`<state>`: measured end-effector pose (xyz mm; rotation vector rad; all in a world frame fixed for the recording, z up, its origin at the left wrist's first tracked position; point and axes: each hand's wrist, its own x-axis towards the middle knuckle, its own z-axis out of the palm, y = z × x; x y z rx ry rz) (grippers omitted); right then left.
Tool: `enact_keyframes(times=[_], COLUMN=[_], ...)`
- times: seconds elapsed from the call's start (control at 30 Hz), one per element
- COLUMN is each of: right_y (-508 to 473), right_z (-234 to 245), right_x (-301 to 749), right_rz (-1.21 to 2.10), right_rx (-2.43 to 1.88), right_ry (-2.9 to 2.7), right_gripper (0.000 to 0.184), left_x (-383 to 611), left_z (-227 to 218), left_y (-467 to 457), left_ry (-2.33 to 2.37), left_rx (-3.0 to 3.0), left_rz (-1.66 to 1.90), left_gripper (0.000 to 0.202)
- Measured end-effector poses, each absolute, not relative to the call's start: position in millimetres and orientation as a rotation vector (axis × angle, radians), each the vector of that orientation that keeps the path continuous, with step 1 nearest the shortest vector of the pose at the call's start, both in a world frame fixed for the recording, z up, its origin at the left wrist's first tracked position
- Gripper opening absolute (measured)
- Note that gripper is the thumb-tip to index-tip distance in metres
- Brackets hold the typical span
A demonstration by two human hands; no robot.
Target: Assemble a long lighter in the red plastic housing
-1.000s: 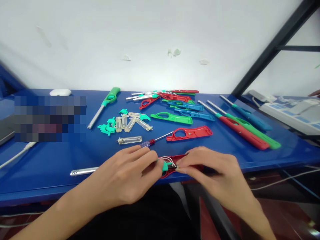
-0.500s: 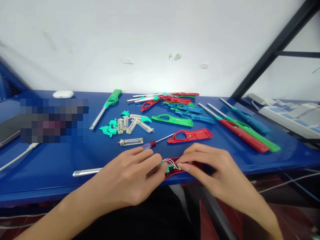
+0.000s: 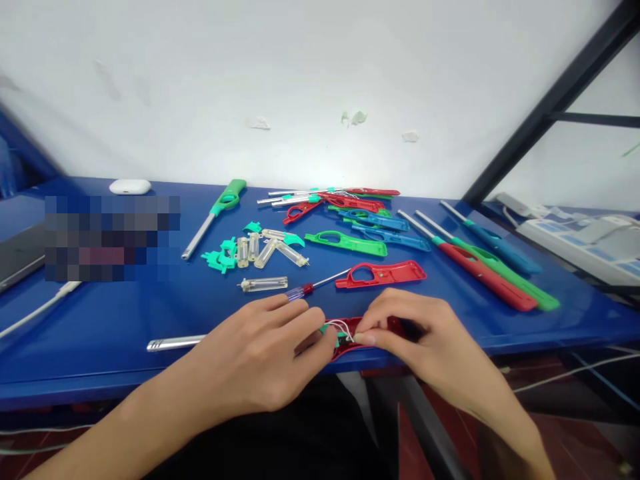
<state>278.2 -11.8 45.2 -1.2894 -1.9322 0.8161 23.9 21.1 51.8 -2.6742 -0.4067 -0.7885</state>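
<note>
No text, label, brand, number or sign can be read anywhere in the scene

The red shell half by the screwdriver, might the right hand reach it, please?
Probably yes: the red shell half lies just beyond the right hand, nothing visibly between, though that hand is busy.
</note>
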Motion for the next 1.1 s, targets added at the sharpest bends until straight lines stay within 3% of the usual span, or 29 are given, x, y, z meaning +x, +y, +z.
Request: enact_keyframes(times=[0.43, 0.57, 0.73, 0.87, 1.1], right_y=[-13, -16, -20, -19, -11], right_z=[49, 44, 38, 39, 53], right_x=[275, 278, 282, 283, 282], right_rz=[0.822, 0.705, 0.533, 0.568, 0.594], right_rx=[-1.290, -1.223, -1.156, -1.200, -1.283], right_ry=[-1.957, -1.970, -2.090, -2.024, -2.177], right_gripper=[0.014, 0.003, 0.021, 0.008, 0.017], left_x=[25, 23, 20, 20, 19], left_z=[50, 56, 54, 46, 31], left_y=[21, 8, -13, -20, -16], left_ry=[-0.411, -0.488, -0.677, -0.745, -0.778], left_rx=[-2.658, -2.667, -2.685, -2.714, -2.730], left_rz=[-0.734, -0.596, -0.504, -0.564, -0.812], left_gripper=[0.034, 0.038, 0.042, 0.045, 0.031])
